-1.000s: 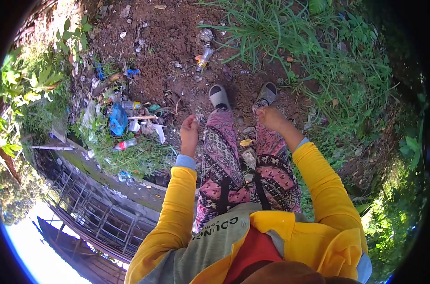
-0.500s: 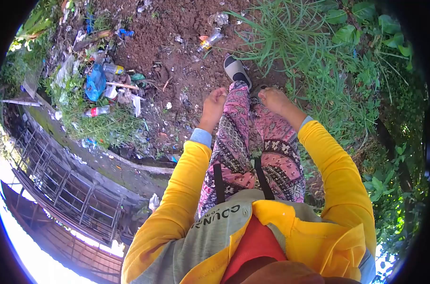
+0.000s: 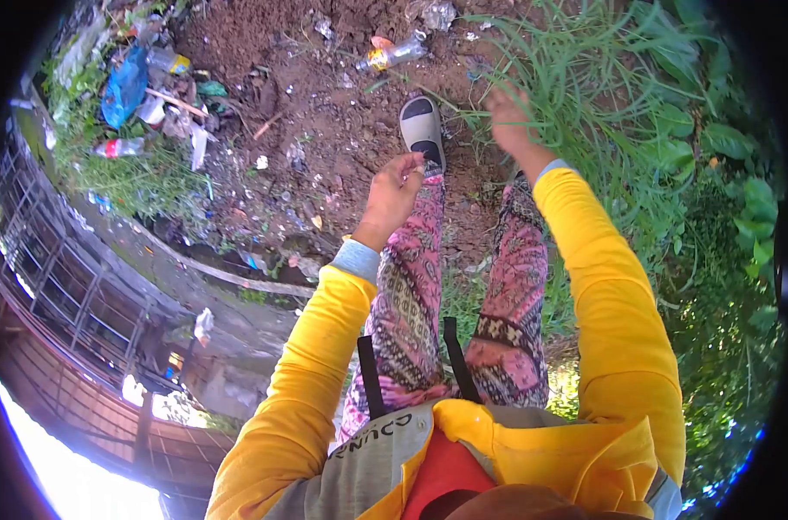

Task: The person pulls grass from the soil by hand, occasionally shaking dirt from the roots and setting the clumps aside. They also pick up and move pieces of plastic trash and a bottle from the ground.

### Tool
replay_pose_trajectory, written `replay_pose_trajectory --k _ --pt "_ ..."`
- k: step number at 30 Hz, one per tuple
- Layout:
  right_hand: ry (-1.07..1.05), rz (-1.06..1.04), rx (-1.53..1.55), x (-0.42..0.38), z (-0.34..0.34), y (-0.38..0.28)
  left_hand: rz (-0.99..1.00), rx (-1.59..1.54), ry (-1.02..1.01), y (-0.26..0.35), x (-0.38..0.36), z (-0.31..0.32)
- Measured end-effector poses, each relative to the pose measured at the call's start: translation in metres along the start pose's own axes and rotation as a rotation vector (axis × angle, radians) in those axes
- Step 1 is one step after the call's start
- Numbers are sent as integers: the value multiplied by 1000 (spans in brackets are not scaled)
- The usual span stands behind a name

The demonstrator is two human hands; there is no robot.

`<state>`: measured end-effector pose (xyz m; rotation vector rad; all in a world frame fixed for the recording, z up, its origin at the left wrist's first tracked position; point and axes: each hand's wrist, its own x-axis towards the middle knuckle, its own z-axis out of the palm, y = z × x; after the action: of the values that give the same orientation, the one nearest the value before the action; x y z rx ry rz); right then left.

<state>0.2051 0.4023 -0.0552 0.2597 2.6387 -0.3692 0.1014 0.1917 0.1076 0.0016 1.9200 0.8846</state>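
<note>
My left hand [image 3: 391, 196] is held over the left trouser leg, just short of the shoe. Its thumb and fingers are pinched together around something small and pale, which I cannot make out. My right hand [image 3: 510, 121] reaches forward at the edge of the long green grass [image 3: 576, 104], fingers stretched out, with blades lying across and beside them. A grey and black shoe [image 3: 423, 130] stands on the soil between the hands. Patterned pink trousers [image 3: 418, 251] cover both legs; the right foot is hidden.
Ahead on the brown soil [image 3: 247, 52] lies a clear plastic bottle [image 3: 394, 55] with a yellow label. To the left are a blue plastic bag [image 3: 123, 87], a red-labelled bottle [image 3: 119, 147] and other litter. A concrete ledge [image 3: 212, 276] and metal railings [image 3: 73, 286] border the lower left.
My right hand has moved forward from over the right leg to the grass, its fingers uncurling. The right leg has swung outward, and the view has shifted. My left hand stays pinched.
</note>
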Motion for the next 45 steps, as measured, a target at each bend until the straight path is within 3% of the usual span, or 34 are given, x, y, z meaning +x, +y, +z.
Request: replay_pose_trajectory --k 2,3,5,8,11,14,17,19,23,26,29,32,35,39,41,45 --pt "-79 30 -215 -9 32 63 -31 -54 -9 -3 12 14" --pt "-281 154 -407 -9 21 81 -47 -81 -14 -7 17 22" --pt "-501 328 -385 -26 21 128 11 -50 -14 -21 30 45" --pt "-599 357 -265 -52 37 175 1 -4 -86 -24 46 76" --pt "-458 250 -288 -66 55 190 30 -16 -135 -25 60 111" --pt "-49 232 -40 -58 43 158 65 100 -188 -17 67 136" --pt "-22 24 34 -38 18 113 144 182 -221 -16 69 160" --pt "-167 -63 113 -21 15 88 149 236 -247 -15 65 174" --pt "-249 -165 97 14 47 72 165 297 -354 -23 58 201" --pt "-126 -120 -314 33 84 89 106 332 -435 -23 57 217" --pt "-234 -40 -617 45 103 125 102 303 -440 -33 63 227" --pt "-605 171 -507 55 84 149 -9 159 -423 -45 73 238" --pt "-783 207 -216 37 130 201 -82 41 -334 -65 87 254" --pt "-630 493 174 12 134 194 -227 -34 -151 -80 111 276" --pt "-472 600 354 0 164 200 -246 -77 -121 -79 129 280" --pt "-428 775 749 -3 164 200 -196 -64 -22 -96 160 308"
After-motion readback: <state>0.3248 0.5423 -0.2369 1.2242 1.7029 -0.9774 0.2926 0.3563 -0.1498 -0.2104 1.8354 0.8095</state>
